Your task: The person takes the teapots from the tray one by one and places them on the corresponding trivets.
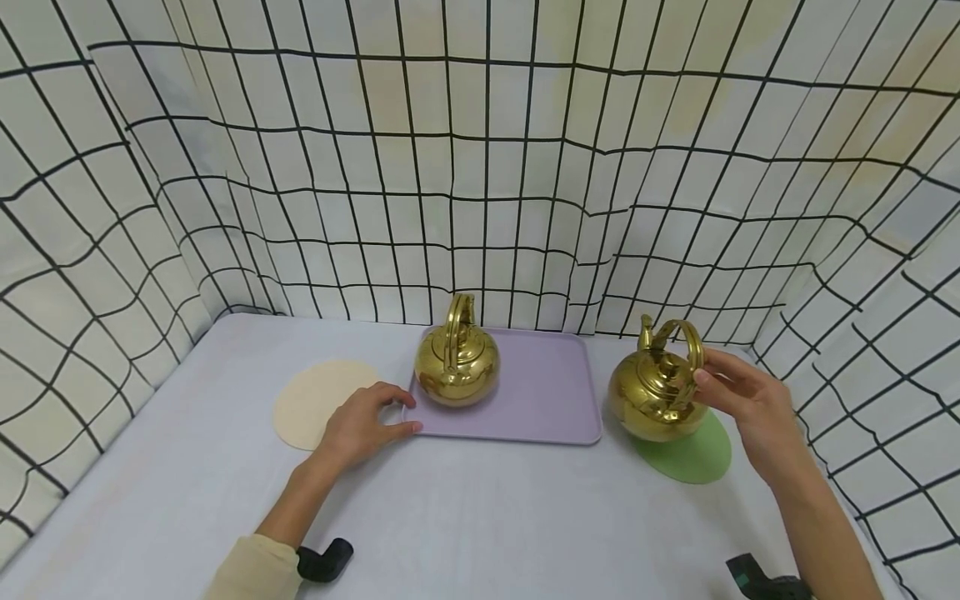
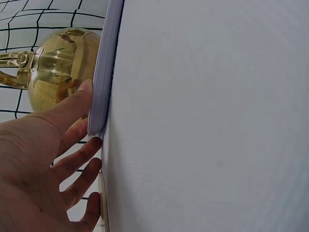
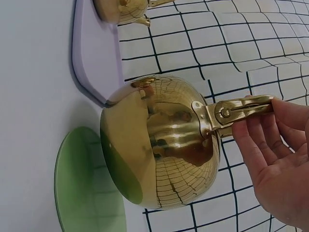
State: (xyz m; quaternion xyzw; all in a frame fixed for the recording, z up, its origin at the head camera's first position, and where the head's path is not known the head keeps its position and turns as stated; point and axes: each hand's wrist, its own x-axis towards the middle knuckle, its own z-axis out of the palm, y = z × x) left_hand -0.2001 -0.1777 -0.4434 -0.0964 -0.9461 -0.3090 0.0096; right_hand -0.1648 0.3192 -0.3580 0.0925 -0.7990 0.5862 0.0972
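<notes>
A brass teapot [image 1: 456, 367] stands on the left part of a lilac tray [image 1: 547, 392], its handle raised. At the tray's front left corner my left hand [image 1: 366, 423] grips the edge, the thumb [image 2: 84, 88] at the front rim and the index finger round the side. The other fingers are loosely bent in the left wrist view. My right hand [image 1: 750, 404] holds a second brass teapot [image 3: 164, 145] by its handle [image 3: 246, 107], with the fingers curled round it. That teapot hangs above the table, between the tray's right edge and a green round mat [image 1: 693, 458].
A cream round mat [image 1: 311, 408] lies left of the tray, close behind my left hand. White cloth covers the table [image 1: 480, 517]. Walls of white fabric with black netting [image 1: 487, 167] enclose the back and both sides.
</notes>
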